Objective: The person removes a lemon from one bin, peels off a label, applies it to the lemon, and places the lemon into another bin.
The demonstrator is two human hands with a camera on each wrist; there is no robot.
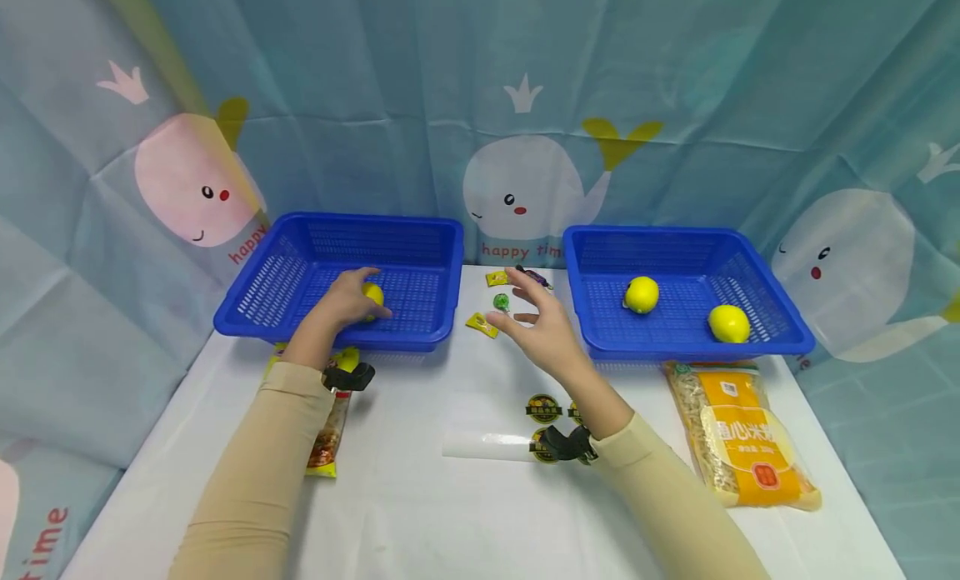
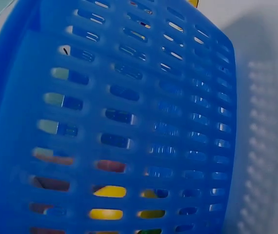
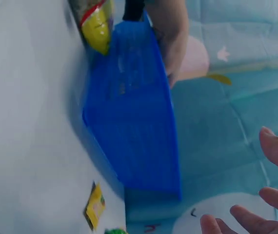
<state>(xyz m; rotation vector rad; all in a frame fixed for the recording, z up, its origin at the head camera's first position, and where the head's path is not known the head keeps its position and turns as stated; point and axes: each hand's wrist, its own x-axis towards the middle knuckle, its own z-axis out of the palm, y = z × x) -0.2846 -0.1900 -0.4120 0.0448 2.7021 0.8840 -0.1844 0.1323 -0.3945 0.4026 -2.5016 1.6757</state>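
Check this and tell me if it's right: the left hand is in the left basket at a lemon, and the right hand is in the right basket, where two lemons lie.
One thing is wrong: the right hand is not in the right basket. The head view shows it over the table, between that and the left basket, near small wrapped candies. The rest stands.

The person's left arm (image 1: 258, 459), in a long beige fabric sleeve, reaches toward one o'clock, the left hand's (image 1: 341, 301) thumb and index finger parted. The right arm (image 1: 667, 480), sleeved alike, angles toward eleven, its bare right hand (image 1: 547, 334) spread, thumb pointing to ten.
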